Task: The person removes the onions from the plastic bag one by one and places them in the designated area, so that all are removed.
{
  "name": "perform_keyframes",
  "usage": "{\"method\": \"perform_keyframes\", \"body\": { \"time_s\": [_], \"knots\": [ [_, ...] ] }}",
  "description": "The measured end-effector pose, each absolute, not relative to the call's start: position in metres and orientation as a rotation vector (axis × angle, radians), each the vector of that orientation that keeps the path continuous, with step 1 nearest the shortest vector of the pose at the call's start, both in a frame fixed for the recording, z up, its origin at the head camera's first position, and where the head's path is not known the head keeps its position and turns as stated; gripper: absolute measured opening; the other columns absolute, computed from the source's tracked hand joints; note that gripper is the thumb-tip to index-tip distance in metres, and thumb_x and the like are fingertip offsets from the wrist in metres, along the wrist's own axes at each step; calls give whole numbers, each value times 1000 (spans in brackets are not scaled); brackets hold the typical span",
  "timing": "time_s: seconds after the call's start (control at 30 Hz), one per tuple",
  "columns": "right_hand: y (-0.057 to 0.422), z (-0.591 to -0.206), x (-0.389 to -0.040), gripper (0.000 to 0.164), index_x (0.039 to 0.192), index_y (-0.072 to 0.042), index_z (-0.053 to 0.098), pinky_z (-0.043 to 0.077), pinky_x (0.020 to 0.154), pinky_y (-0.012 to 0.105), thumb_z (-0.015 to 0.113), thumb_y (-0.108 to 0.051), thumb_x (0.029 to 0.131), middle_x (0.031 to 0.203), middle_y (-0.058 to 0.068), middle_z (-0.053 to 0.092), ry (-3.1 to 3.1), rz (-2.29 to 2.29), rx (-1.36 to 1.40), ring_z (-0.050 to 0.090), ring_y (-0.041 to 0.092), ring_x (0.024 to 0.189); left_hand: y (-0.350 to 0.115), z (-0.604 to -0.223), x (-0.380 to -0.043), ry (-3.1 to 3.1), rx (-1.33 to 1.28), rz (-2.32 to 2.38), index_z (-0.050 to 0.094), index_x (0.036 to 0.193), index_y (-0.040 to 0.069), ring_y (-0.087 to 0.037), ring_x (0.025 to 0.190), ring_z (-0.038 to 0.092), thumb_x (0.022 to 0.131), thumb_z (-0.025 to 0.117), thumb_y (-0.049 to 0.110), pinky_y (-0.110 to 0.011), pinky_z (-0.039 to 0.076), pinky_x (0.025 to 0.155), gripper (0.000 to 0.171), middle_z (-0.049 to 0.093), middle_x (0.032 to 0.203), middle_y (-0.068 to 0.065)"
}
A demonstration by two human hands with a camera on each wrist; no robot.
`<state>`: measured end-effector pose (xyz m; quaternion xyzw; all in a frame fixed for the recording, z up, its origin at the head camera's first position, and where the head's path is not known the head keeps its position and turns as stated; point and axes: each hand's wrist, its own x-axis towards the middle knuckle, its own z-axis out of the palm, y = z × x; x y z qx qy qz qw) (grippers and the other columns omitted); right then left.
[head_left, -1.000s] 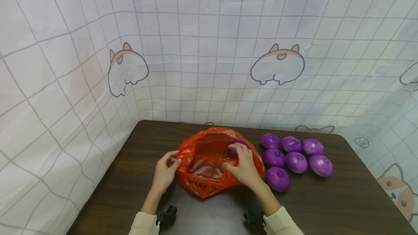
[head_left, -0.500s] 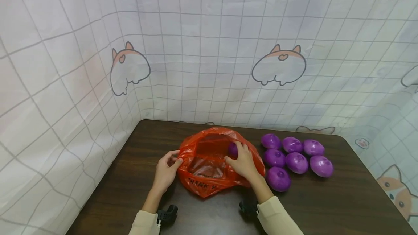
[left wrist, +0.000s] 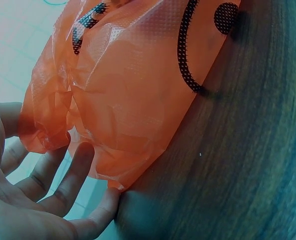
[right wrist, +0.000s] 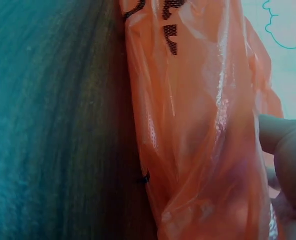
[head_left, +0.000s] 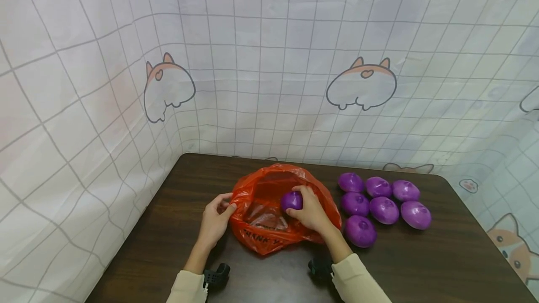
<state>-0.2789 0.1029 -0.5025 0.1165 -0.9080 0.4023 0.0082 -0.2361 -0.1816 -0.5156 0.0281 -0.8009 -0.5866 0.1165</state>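
A red plastic bag [head_left: 252, 235] with black lettering lies with its mouth spread wide on the table. My left hand [head_left: 214, 221] pinches the left side of its rim between thumb and fingers; the left wrist view shows the bag film [left wrist: 123, 100] at those fingers. Inside the mouth, my right hand [head_left: 312, 210] grips a round purple onion [head_left: 290, 201], fingers over the top and thumb at the near side. Seen from the right wrist, the bag's wall [right wrist: 197, 100] hides most of that hand, and only a dim purple shade shows through.
Several more purple onions [head_left: 384, 210] stand in rows on the dark wooden table [head_left: 421, 265], just right of the bag. A white grid-patterned cloth [head_left: 261, 83] with cartoon dogs hangs behind the table and along its left side.
My right hand has drawn the onion leftward and slightly down, from the bag's right inner wall toward the middle of the mouth. The left hand keeps its hold on the rim.
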Motion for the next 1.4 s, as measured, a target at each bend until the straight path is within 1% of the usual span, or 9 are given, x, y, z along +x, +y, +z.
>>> {"method": "perform_keyframes", "body": {
  "time_s": [0.13, 0.3, 0.5, 0.73, 0.9, 1.03, 1.17, 1.4],
  "knots": [
    [101, -501, -274, 56, 133, -16, 54, 50, 100, 62, 83, -17, 86, 135, 14, 53, -2846, 1278, 443, 55, 38, 124, -182, -516, -238, -2346, 83, -1716, 71, 125, 12, -17, 85, 55, 97, 68, 10, -26, 45, 74, 28, 63, 96, -12],
    [99, -498, -269, 56, 133, -17, 55, 52, 98, 61, 84, -18, 85, 134, 14, 53, -2863, 1270, 508, 59, 37, 120, -182, -515, -237, -2347, 85, -1709, 70, 125, 11, -16, 86, 56, 96, 69, 10, -25, 45, 74, 29, 63, 96, -12],
    [98, -494, -264, 56, 132, -19, 57, 53, 96, 60, 85, -23, 84, 133, 11, 55, -2841, 1259, 548, 60, 35, 119, -182, -514, -235, -2341, 74, -1711, 70, 125, 10, -16, 85, 55, 96, 69, 9, -24, 45, 73, 29, 63, 96, -12],
    [103, -482, -254, 60, 133, -24, 55, 52, 99, 59, 86, -25, 82, 136, 6, 55, -2767, 1306, 590, 59, 32, 120, -182, -515, -236, -2332, 82, -1715, 71, 125, 10, -16, 84, 55, 96, 68, 8, -24, 45, 73, 29, 62, 95, -12],
    [109, -474, -246, 62, 134, -23, 52, 52, 100, 58, 86, -27, 83, 137, 5, 55, -2705, 1329, 642, 58, 30, 123, -182, -515, -235, -2338, 88, -1715, 70, 125, 10, -16, 85, 55, 96, 69, 9, -24, 46, 73, 29, 63, 95, -11],
    [115, -470, -240, 62, 134, -22, 51, 53, 98, 57, 86, -28, 83, 136, 5, 56, -2682, 1314, 668, 59, 30, 121, -182, -515, -235, -2343, 83, -1716, 70, 126, 10, -16, 86, 55, 96, 69, 9, -24, 46, 73, 30, 63, 96, -11],
    [123, -466, -235, 62, 133, -24, 52, 56, 95, 53, 87, -28, 82, 135, 3, 56, -2662, 1289, 693, 60, 27, 117, -182, -515, -235, -2347, 76, -1713, 70, 126, 9, -16, 86, 55, 96, 69, 9, -24, 46, 73, 30, 63, 96, -11],
    [138, -456, -227, 61, 132, -28, 53, 58, 88, 39, 87, -33, 82, 134, -1, 58, -2620, 1276, 716, 61, 22, 110, -182, -517, -236, -2353, 84, -1709, 70, 126, 10, -16, 86, 56, 96, 69, 10, -24, 47, 73, 30, 63, 96, -11]
  ]
}}
